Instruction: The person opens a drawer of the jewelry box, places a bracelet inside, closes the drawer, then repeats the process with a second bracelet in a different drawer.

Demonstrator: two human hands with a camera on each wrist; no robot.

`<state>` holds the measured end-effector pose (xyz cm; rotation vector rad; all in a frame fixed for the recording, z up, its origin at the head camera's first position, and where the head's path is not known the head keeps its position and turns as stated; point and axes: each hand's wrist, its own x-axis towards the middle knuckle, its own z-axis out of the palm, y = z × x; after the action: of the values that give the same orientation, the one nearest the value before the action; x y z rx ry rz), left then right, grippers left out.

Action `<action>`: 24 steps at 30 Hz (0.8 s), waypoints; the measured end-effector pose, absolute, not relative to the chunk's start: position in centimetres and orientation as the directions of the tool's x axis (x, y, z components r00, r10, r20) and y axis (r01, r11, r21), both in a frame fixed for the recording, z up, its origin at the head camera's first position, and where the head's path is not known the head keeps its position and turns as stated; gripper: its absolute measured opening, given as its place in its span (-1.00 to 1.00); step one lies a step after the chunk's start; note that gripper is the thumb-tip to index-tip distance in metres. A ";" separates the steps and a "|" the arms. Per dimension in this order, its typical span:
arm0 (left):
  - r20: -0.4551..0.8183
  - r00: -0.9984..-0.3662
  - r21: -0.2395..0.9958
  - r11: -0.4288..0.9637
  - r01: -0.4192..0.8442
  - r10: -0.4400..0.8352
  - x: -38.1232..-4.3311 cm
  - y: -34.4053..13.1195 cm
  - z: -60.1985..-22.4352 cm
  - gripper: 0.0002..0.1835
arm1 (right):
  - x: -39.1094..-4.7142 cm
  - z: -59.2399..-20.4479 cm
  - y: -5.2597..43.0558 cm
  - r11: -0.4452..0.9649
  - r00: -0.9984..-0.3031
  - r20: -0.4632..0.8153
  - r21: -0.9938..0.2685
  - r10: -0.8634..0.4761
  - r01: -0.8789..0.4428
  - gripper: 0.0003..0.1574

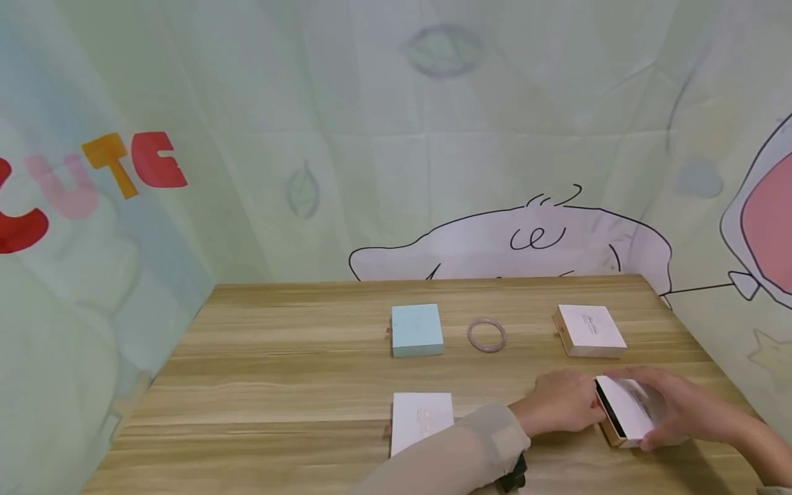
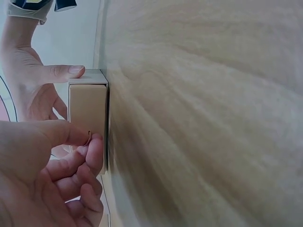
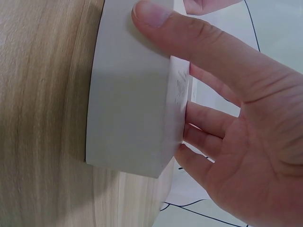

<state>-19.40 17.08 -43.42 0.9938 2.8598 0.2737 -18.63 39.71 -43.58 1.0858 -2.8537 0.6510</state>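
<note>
A small white drawer box (image 1: 628,405) with a tan front (image 2: 87,106) lies at the table's right front. In the head view a dark strip shows between its white top and the tan front, so the drawer stands slightly out. My left hand (image 1: 559,402) pinches the small pull tab (image 2: 89,135) on that front between thumb and forefinger. From the other side my right hand (image 1: 687,409) grips the white sleeve, thumb on the near side and fingers across the far side, as the right wrist view shows. The drawer's contents are hidden.
On the wooden table (image 1: 278,350) are a light blue box (image 1: 416,330), a pale purple bangle (image 1: 470,335) and another white box (image 1: 590,330) behind my hands. A third white box (image 1: 421,418) lies left, partly covered by my left sleeve (image 1: 458,447). A printed curtain (image 1: 278,137) hangs behind.
</note>
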 end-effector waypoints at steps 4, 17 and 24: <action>-0.019 -0.781 0.201 0.768 0.608 0.624 -19.4 17.2 -43.6 -0.44 | -18.7 -43.6 39.7 0.669 -0.756 0.158 -0.376 -0.635 -0.641 0.26; -0.016 -0.792 0.211 0.777 0.594 0.610 -19.3 17.5 -43.6 -0.45 | -18.5 -43.4 39.7 0.662 -0.751 0.175 -0.376 -0.637 -0.649 0.25; -0.009 -0.799 0.207 0.782 0.587 0.602 -19.2 17.7 -43.8 -0.44 | -18.4 -43.3 39.5 0.671 -0.758 0.162 -0.375 -0.632 -0.639 0.26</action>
<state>-19.24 17.68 -43.79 0.9674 2.8953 0.2993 -18.45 39.53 -43.27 1.0860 -2.8552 0.6521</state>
